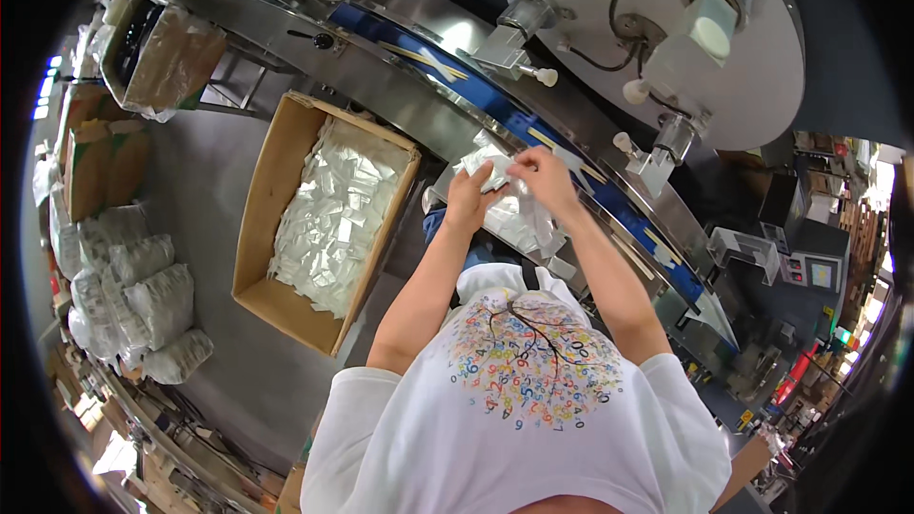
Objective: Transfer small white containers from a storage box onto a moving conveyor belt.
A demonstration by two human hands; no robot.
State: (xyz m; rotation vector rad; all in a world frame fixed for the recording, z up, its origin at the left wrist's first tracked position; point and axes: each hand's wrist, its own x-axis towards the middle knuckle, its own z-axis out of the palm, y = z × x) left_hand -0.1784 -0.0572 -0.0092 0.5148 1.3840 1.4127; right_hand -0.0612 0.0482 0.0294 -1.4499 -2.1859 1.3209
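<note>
Small flat white packets are gripped in my left hand, in front of the conveyor. Beside it, my right hand has its fingertips pinched at the right edge of these packets; exactly what lies between them is too small to tell. Under both hands is a heap of shiny white packets. Just beyond runs a blue conveyor belt, carrying pairs of wooden chopsticks with white packets lying on some of them.
To my left stands a large cardboard box full of loose white packets. Filled clear bags are piled farther left. A large round machine plate with metal fittings hangs over the belt's far side. A metal rail edges the conveyor.
</note>
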